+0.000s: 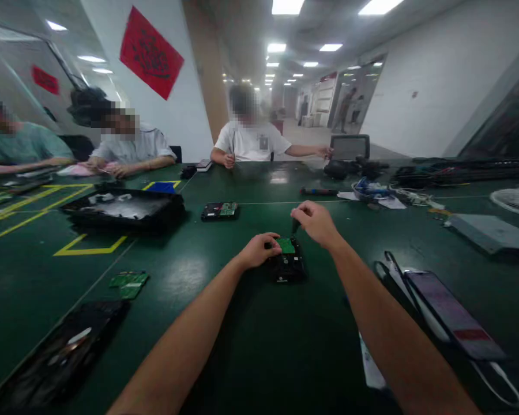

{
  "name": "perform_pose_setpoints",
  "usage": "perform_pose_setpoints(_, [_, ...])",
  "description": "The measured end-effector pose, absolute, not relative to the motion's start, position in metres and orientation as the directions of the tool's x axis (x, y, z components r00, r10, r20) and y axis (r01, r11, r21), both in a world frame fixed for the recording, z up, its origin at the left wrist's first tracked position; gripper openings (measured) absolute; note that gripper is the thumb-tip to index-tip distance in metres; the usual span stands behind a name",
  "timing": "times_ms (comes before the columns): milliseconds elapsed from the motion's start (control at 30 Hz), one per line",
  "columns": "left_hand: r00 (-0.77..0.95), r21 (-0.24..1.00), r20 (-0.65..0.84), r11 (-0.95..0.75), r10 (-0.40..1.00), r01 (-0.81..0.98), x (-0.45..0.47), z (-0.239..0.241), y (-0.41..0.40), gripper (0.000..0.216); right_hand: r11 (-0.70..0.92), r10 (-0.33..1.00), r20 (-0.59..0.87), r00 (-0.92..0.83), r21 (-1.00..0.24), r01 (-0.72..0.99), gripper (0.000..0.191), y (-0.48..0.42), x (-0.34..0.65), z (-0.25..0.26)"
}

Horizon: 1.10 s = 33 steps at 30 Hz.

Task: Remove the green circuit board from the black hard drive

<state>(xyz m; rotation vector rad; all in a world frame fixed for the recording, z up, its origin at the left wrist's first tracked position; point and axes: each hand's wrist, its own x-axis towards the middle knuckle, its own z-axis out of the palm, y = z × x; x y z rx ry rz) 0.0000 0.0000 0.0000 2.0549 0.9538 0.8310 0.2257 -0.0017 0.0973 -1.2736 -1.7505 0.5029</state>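
Note:
A small black hard drive (288, 266) with a green circuit board (286, 245) on top lies on the dark green table in front of me. My left hand (259, 251) is curled against the drive's left edge, fingers closed on it. My right hand (315, 222) hovers just above and behind the drive, pinched round a thin dark tool (294, 224) whose tip points down toward the green board.
A second drive (219, 211) lies farther back. A black tray (123, 208) stands at left, loose green boards (129, 283) nearer me, another black tray (56, 360) at lower left. A phone (452, 314) with cables lies at right. Three people sit across the table.

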Motion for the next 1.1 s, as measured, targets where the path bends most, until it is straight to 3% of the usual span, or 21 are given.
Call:
perform_pose_setpoints(167, [0.512, 0.806, 0.248, -0.468, 0.822, 0.362, 0.0, 0.001, -0.001, 0.013, 0.501, 0.844, 0.532, -0.074, -0.731, 0.463, 0.025, -0.004, 0.221, 0.097])
perform_pose_setpoints(400, [0.505, 0.808, 0.223, -0.448, 0.834, 0.383, 0.0, 0.001, -0.001, 0.012, 0.524, 0.819, 0.565, -0.1, -0.665, 0.533, 0.028, -0.009, 0.219, 0.097])
perform_pose_setpoints(667, [0.513, 0.807, 0.235, -0.46, 0.825, 0.37, 0.0, 0.008, -0.004, 0.012, 0.592, 0.738, 0.644, -0.201, -0.475, 0.651, 0.021, -0.008, 0.219, 0.098])
perform_pose_setpoints(833, [0.503, 0.798, 0.231, -0.458, 0.833, 0.391, 0.001, 0.007, -0.004, 0.011, 0.574, 0.718, 0.684, -0.13, -0.476, 0.666, 0.022, -0.001, 0.222, 0.09])
perform_pose_setpoints(1100, [0.497, 0.805, 0.234, -0.453, 0.836, 0.382, 0.001, 0.003, -0.002, 0.012, 0.65, 0.669, 0.7, -0.249, -0.389, 0.653, 0.023, -0.003, 0.221, 0.092])
